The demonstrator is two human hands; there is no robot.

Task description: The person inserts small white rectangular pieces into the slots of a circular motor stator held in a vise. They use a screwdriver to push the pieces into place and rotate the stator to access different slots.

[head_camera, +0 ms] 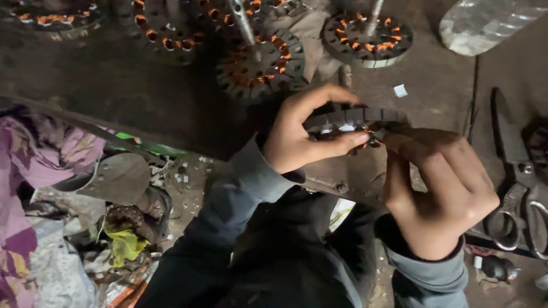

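Observation:
My left hand point(299, 134) grips a round grey motor stator point(357, 117) with copper windings, thumb below and fingers curled over its near-left rim. My right hand point(442, 188) pinches the same stator at its right side, fingertips pressed into the slots. The stator is held just above the front edge of a dark workbench point(171, 108). Both forearms wear grey-blue sleeves.
Several more wound stators lie on the bench behind, two with steel shafts point(260, 65) point(368, 37). Large scissors point(514, 188) lie at the right. A clear plastic bag point(485, 23) sits at the back right. Cloth, a sandal point(114, 177) and scraps litter the floor at left.

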